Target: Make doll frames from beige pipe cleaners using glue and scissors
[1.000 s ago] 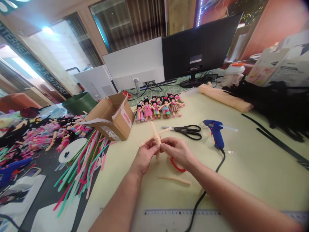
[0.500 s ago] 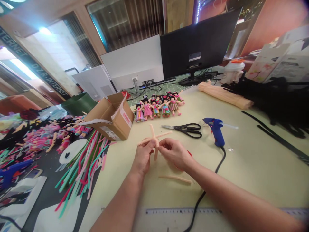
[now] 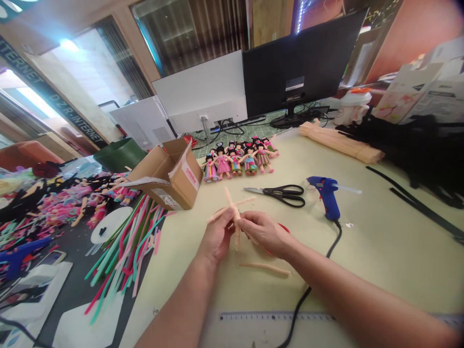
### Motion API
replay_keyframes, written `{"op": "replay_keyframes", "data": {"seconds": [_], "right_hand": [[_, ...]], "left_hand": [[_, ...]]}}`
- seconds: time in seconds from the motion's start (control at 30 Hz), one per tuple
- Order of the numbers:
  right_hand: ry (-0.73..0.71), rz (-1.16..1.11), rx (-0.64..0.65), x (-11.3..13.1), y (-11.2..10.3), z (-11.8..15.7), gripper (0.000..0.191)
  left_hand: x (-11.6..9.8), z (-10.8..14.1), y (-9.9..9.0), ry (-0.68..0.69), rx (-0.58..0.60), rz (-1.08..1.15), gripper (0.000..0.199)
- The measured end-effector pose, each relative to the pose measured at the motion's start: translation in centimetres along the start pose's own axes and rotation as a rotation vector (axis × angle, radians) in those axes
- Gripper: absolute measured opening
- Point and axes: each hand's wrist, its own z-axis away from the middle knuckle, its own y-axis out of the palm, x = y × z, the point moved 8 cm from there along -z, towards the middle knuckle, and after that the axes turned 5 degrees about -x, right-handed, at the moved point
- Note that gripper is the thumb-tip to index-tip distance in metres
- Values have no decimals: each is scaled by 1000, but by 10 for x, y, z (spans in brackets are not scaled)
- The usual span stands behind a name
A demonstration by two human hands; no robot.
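Between my hands is a peach pipe-cleaner figure (image 3: 235,211), with limbs sticking out up, left, right and down. My left hand (image 3: 218,233) pinches its middle between thumb and fingers. From the other side my right hand (image 3: 261,231) is closed on it just below the crossing. A loose peach pipe cleaner (image 3: 265,268) lies on the table below my hands. Something red (image 3: 283,227) is partly hidden under my right hand. Beyond my hands lie black-handled scissors (image 3: 279,193), and to their right a blue glue gun (image 3: 328,197) with its cord running toward me.
Several finished dolls (image 3: 235,162) stand beside an open cardboard box (image 3: 184,181). Coloured pipe cleaners (image 3: 123,251) spread at the left. A peach bundle (image 3: 340,142) and a black fuzzy heap (image 3: 409,154) lie at the right. A ruler (image 3: 275,317) lies near the front.
The figure has turned slightly in my fingers, and its lower limb now shows longer below my hands. Both hands keep hold of it. The view has shifted slightly.
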Motion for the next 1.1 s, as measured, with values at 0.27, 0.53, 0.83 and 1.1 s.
{"op": "replay_keyframes", "data": {"seconds": [0.27, 0.53, 0.83, 1.1], "right_hand": [[120, -406, 267, 5, 14, 9, 30], [137, -548, 374, 5, 23, 14, 31], [117, -497, 285, 2, 15, 7, 29], [102, -577, 370, 7, 23, 13, 21]], "left_hand": [[-20, 9, 17, 57, 270, -100, 28], [-17, 11, 16, 19, 340, -104, 33], [-12, 4, 12, 20, 237, -52, 37], [-13, 11, 21, -3, 262, -49, 35]]}}
